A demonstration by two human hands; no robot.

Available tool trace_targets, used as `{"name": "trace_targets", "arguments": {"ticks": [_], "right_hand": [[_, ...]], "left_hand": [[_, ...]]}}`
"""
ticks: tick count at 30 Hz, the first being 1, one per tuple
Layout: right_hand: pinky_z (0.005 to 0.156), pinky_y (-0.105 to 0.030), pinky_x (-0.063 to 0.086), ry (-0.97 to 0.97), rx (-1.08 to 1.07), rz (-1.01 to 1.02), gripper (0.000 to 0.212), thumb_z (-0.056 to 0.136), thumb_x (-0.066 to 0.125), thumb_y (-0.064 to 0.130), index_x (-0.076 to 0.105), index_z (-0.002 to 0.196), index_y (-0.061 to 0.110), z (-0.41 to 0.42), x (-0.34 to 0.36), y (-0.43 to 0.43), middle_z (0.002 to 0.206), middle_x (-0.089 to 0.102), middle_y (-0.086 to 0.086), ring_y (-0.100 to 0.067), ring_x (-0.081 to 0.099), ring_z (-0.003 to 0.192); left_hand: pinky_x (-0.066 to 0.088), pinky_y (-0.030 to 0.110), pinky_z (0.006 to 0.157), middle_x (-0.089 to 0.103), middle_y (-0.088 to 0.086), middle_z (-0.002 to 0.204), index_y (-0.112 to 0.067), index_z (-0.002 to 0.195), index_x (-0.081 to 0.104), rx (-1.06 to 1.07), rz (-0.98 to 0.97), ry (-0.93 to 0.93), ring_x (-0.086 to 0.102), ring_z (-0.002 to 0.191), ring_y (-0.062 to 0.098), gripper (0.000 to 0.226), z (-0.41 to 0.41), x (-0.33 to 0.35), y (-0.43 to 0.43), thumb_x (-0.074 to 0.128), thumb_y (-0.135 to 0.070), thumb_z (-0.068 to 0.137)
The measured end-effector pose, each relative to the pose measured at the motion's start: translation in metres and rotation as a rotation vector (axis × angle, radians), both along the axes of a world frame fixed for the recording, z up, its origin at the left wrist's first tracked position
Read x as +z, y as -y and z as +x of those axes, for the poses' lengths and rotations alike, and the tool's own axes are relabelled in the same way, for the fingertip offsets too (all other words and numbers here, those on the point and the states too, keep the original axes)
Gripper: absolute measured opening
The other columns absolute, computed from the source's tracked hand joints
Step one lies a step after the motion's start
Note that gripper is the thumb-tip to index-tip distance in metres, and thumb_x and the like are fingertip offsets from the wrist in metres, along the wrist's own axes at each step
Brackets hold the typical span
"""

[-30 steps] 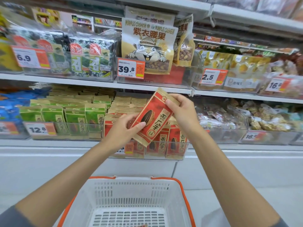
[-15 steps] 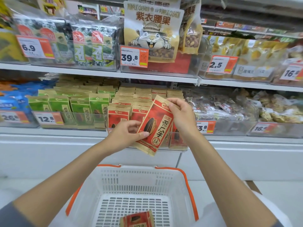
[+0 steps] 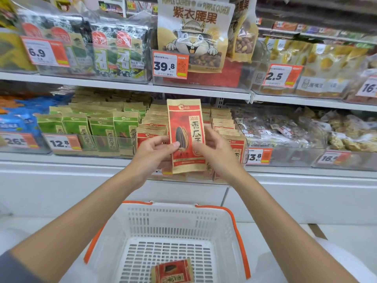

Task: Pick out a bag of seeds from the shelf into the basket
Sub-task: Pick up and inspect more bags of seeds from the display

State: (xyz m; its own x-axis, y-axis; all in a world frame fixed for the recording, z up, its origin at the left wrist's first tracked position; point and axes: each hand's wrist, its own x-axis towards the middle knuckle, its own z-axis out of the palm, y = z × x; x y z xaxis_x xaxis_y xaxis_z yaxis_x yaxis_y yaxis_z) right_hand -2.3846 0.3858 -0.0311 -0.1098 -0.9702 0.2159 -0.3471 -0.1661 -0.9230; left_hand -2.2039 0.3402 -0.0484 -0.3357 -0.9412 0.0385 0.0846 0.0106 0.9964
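Both hands hold one red seed bag (image 3: 186, 127) upright, high above the far rim of the basket (image 3: 173, 217): the left hand (image 3: 155, 150) pinches its left edge, thumb on the front, and the right hand (image 3: 216, 152) curls round its right edge. A second bag (image 3: 172, 271) lies flat on the basket's floor.
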Motion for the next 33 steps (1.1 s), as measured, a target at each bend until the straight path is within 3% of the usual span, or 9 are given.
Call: {"name": "trace_targets", "arguments": {"ticks": [4,6,10,13,18,22,27,31,33], "right_hand": [[0.091,-0.029,0.053,-0.147,0.023,-0.006,0.085,0.065,0.086,0.042,0.04,0.136,0.036,0.019,-0.015,-0.004,0.118,0.066,0.015,0.0,0.066,0.104],[0.092,-0.029,0.053,-0.221,0.015,0.016,0.096,0.065,0.089,0.04,0.03,0.141,0.036,0.019,-0.015,-0.003,0.118,0.065,0.018,0.0,0.065,0.103],[0.094,-0.034,0.056,-0.177,0.102,0.069,0.087,0.082,0.079,0.007,0.028,0.149,0.03,0.008,-0.01,-0.001,0.117,0.066,0.014,-0.001,0.067,0.102],[0.087,-0.028,0.058,-0.091,0.155,0.15,0.088,0.088,0.066,-0.008,0.022,0.155,0.028,-0.001,-0.002,-0.001,0.114,0.07,0.003,-0.011,0.07,0.101],[0.095,-0.047,0.053,-0.049,0.209,0.185,0.096,0.088,0.059,-0.015,0.014,0.157,0.033,-0.011,0.009,-0.007,0.117,0.071,-0.006,-0.023,0.069,0.098],[0.096,-0.053,0.05,-0.016,0.235,0.188,0.099,0.086,0.054,-0.021,0.013,0.157,0.033,-0.013,0.009,-0.007,0.12,0.069,-0.011,-0.023,0.064,0.092],[0.082,-0.033,0.051,0.085,0.301,0.151,0.089,0.087,0.052,-0.019,0.026,0.153,0.034,-0.017,0.013,-0.01,0.112,0.071,-0.015,-0.023,0.066,0.092],[0.088,-0.035,0.055,0.081,0.306,0.104,0.089,0.087,0.057,-0.017,0.03,0.152,0.037,-0.014,0.015,-0.013,0.109,0.069,-0.018,-0.024,0.067,0.088],[0.09,-0.037,0.053,0.073,0.289,0.093,0.088,0.086,0.059,-0.017,0.031,0.152,0.035,-0.014,0.015,-0.014,0.099,0.066,-0.017,-0.024,0.066,0.086]], "left_hand": [[0.061,0.03,0.066,0.077,0.011,0.098,-0.007,0.117,0.065,0.101,-0.006,-0.067,0.075,0.08,0.02,0.027,-0.004,0.0,-0.001,0.068,-0.014,0.091],[0.061,0.029,0.064,0.077,0.011,0.097,-0.007,0.12,0.064,0.097,-0.006,-0.074,0.075,0.079,0.02,0.031,-0.003,0.0,-0.001,0.069,-0.015,0.091],[0.061,0.028,0.066,0.078,0.006,0.094,-0.01,0.122,0.065,0.08,-0.019,-0.069,0.075,0.079,0.019,0.029,0.0,0.0,0.0,0.065,-0.016,0.094],[0.06,0.027,0.066,0.078,0.003,0.094,-0.011,0.125,0.065,0.086,-0.032,-0.046,0.076,0.081,0.018,0.03,0.001,0.0,0.001,0.062,-0.02,0.096],[0.062,0.031,0.072,0.078,0.001,0.097,-0.018,0.126,0.065,0.07,-0.027,-0.043,0.075,0.085,0.02,0.029,0.0,0.001,0.001,0.058,-0.024,0.098],[0.062,0.031,0.071,0.078,0.001,0.098,-0.019,0.126,0.065,0.064,-0.029,-0.04,0.075,0.086,0.02,0.028,0.0,0.002,0.001,0.057,-0.025,0.099],[0.062,0.032,0.069,0.07,0.008,0.107,-0.023,0.124,0.052,0.204,-0.109,0.079,0.073,0.093,0.018,0.027,-0.001,0.002,0.002,0.058,-0.027,0.099],[0.062,0.042,0.078,0.07,0.009,0.106,-0.022,0.124,0.05,0.193,-0.106,0.098,0.072,0.098,0.022,0.03,0.0,0.006,0.0,0.06,-0.031,0.097],[0.061,0.045,0.081,0.069,0.006,0.11,-0.028,0.126,0.051,0.136,-0.061,0.067,0.072,0.099,0.021,0.046,-0.001,0.008,-0.004,0.068,-0.044,0.087]]}}
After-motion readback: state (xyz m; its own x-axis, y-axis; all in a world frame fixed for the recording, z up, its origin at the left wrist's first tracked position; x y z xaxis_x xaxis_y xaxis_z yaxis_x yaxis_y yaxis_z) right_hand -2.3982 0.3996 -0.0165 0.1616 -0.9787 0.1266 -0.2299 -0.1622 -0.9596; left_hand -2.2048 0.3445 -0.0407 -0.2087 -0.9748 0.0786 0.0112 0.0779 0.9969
